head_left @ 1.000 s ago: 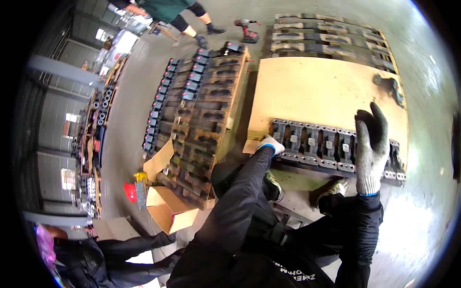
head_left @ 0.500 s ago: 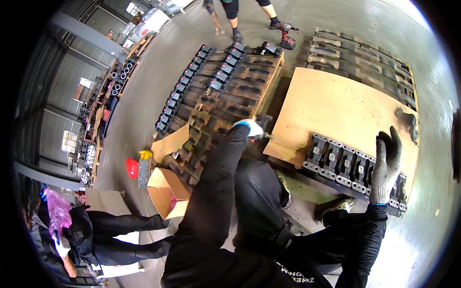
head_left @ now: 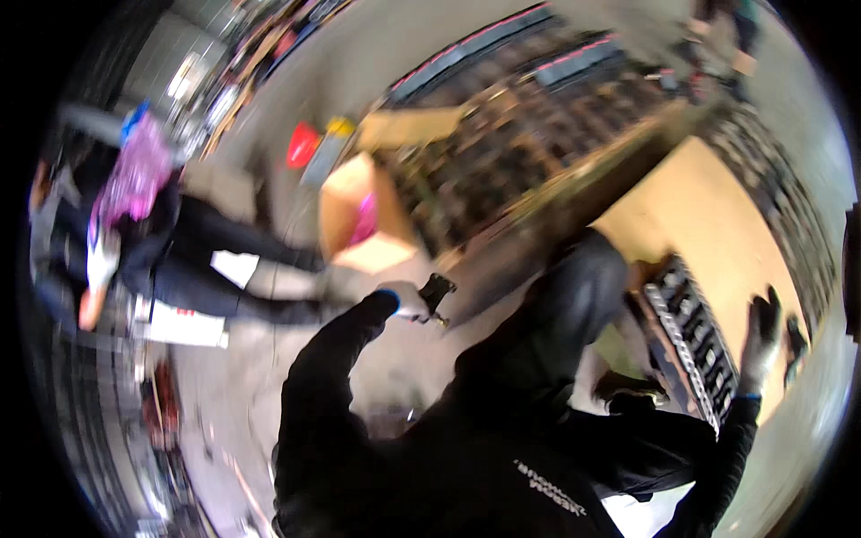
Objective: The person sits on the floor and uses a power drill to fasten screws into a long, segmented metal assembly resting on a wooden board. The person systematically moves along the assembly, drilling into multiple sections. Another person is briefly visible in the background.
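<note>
My left hand (head_left: 405, 301), in a white glove with a blue cuff edge, is closed round a black block-like part (head_left: 437, 291) with a small brass-coloured tip. It is held above the grey floor, just below an open cardboard box (head_left: 345, 211) with pink plastic inside. Over at the right, my gloved right hand (head_left: 760, 341) has its fingers stretched out and holds nothing that I can see. It is above a flat cardboard sheet (head_left: 717, 215), between a row of dark metal castings (head_left: 695, 336) and a single dark bracket (head_left: 795, 348). Motion blurs the finer detail.
A wooden pallet (head_left: 502, 170) carries rows of black parts (head_left: 578, 63). By the box are a red helmet-like object (head_left: 302, 145) and a yellow item (head_left: 340, 126). On the left a person (head_left: 170, 242) holds pink plastic; another person's legs (head_left: 744, 45) show top right.
The whole view has swung round. My left hand has carried the black part from beside the pallet to the floor area near the open box. My right hand stays over the cardboard sheet.
</note>
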Demonstrator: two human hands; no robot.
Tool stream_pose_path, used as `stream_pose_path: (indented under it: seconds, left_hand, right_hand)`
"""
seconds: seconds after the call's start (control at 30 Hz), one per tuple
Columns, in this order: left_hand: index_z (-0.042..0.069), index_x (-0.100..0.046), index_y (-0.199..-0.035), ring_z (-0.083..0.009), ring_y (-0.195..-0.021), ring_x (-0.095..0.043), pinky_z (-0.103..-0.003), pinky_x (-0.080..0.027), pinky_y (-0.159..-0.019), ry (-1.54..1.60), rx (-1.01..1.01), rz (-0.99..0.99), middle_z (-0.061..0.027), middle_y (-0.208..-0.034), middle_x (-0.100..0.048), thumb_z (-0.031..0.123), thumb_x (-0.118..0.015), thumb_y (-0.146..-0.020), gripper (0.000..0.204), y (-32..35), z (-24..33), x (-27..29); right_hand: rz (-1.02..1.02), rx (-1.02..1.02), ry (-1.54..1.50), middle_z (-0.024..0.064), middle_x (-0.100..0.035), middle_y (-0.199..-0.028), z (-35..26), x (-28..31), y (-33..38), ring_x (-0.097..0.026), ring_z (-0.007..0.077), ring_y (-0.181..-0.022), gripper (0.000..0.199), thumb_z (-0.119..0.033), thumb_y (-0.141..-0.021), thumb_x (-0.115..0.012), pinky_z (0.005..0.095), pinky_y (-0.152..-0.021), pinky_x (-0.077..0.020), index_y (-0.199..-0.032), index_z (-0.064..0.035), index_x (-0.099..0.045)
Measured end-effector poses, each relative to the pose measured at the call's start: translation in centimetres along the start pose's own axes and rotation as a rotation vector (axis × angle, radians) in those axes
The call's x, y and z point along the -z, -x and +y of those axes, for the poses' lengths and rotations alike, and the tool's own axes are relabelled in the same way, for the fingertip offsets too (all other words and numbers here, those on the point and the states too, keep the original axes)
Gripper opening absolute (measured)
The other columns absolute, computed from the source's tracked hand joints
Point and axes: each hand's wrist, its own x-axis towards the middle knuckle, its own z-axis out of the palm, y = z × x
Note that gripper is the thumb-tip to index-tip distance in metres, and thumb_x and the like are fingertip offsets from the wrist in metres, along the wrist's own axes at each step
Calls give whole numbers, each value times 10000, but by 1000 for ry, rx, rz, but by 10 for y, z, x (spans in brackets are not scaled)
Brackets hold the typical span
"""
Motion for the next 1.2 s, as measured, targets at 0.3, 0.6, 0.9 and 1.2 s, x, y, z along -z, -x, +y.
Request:
stream_pose_path:
  seconds: [0.3, 0.6, 0.9, 1.2]
  left_hand:
    - [102, -774, -913, -263, -789, -746, -398, -570, -726, 376, 131, -80, -112, -873, -776, 351, -744, -789, 280, 111, -170, -294]
    - [113, -705, -905, -197, -653, -586, -378, -468, -600, 1124, 427, 240, -46, -758, -635, 195, -616, -955, 131, 135, -193, -522]
    - [202, -572, -739, -192, -546, -544, -333, -414, -477, 2045, 744, 243, 7, -623, -531, 295, -676, -890, 205, 118, -112, -568]
    - [101, -656, -878, -284, -640, -628, -515, -551, -644, 2554, 234, -562, -90, -694, -622, 391, -596, -920, 299, 95, -124, -604]
  right_hand:
    - [-426, -40, 208, 221, -618, -1383, 79, -26, -16, -612, 294, -1259, 434, -140, -1099, -499, 363, -1083, -491, -1514, -18, -455]
    - [-583, 26, 212, 178, -573, -1439, 110, -50, -36, -578, 263, -1281, 440, -98, -1083, -500, 367, -1107, -448, -1516, -29, -466]
    - [-573, -106, 268, -16, -563, -1082, 82, -25, -20, -518, 126, -949, 493, -62, -1043, -552, 272, -909, -448, -1530, -58, -474]
    - [-532, -80, 423, 57, -667, -1122, 58, -13, 23, -588, 116, -1044, 478, -135, -1040, -599, 268, -959, -488, -1510, -86, -532]
